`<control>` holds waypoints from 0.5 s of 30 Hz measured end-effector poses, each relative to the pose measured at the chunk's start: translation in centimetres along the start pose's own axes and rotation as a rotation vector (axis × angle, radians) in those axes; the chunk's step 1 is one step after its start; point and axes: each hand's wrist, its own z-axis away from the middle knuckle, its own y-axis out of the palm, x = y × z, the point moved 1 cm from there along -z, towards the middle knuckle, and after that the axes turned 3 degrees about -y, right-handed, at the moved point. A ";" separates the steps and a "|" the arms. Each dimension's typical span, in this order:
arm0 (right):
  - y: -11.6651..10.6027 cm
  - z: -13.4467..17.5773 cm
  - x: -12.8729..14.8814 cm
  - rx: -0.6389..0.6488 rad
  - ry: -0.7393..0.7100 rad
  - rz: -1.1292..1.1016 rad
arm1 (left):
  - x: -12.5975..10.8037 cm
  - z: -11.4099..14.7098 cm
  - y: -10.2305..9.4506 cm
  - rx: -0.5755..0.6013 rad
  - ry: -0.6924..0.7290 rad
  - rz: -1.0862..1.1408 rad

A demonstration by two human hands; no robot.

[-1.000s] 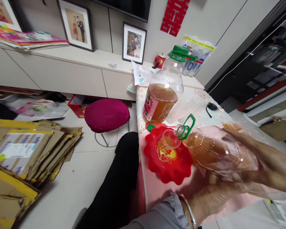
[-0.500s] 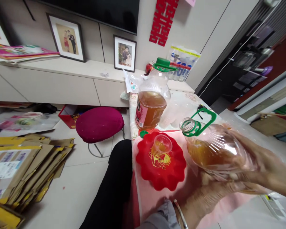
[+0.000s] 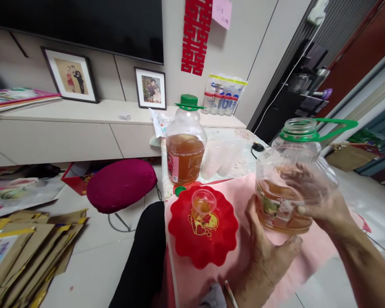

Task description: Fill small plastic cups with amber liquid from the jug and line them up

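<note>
While both hands are busy at about 3 o'clock (using the red plate [image 3: 208, 250] as the middle of the dial, 12 pointing away from the person), the uncapped jug [image 3: 277, 205] is hovering or resting over the pink cloth [image 3: 234, 194], can't tell which. It's standing nearly upright, with amber drink filling just the lower part. The right hand [image 3: 322, 209] is clasping the far right side, thumb in front and fingers spreading behind, showing through the clear plastic. Over at 4, the left hand [image 3: 263, 261] is cupping the lower left, fingers going up the side and thumb sticking out below the base; can't tell if it's really gripping.

It's kinda crowded, honestly. A plastic cup [image 3: 204, 201] with a bit of drink is sitting on the plate. A loose green cap [image 3: 180, 191] is lying at half past 10, just beside the rim, and the capped jug [image 3: 186, 156] is looming at 11, hiding some of the table behind it. Clear plasticware [image 3: 223, 156] is lying around 1, and a black gadget [image 3: 258, 146] with a cable is resting between 1 and 2. Red-lidded jars [image 3: 222, 105] are lining up past 12. Off the table, a leg [image 3: 141, 252] is taking up 8, flattened cardboard [image 3: 41, 252] is piling up at 9, and a maroon stool [image 3: 122, 185] is standing near 10.
</note>
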 end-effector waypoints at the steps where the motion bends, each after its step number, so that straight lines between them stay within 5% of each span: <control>1: 0.3 -0.2 -0.5 -0.025 -0.003 -0.057 | 0.0 0.2 0.0 -0.023 -0.019 0.027; 7: 3.5 -1.6 -3.1 -0.114 -0.025 -0.302 | 1.0 0.7 0.1 -0.236 -0.022 -0.127; 15: 6.9 -3.2 -6.1 -0.140 -0.112 -0.438 | 1.1 0.6 0.6 -0.249 -0.011 -0.391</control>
